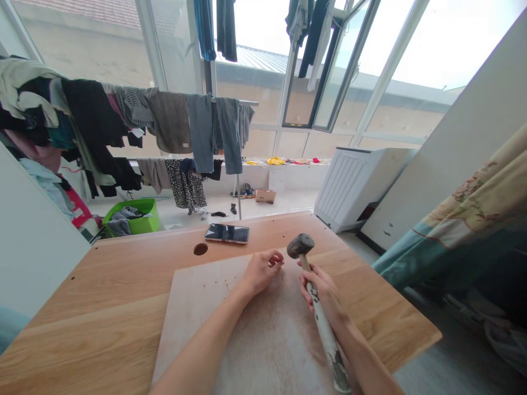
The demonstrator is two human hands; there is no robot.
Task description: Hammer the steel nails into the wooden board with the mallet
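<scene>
My right hand [323,291] is wrapped round the pale, stained handle of a rubber mallet [300,245], whose dark head stands upright just above the fingers. My left hand [261,270] rests on a pale board [263,340] with its fingertips pinched on a small nail [280,267], close to the left of the mallet head. Another small nail [228,286] stands in the board to the left of that hand. The board lies on a wooden table [102,307].
A phone [227,233] lies face up at the table's far edge, beside a round hole [200,249]. Beyond stand a rack of hanging clothes [164,126], a green basket [134,216] and a white appliance [354,184]. A patterned curtain [465,225] hangs at the right.
</scene>
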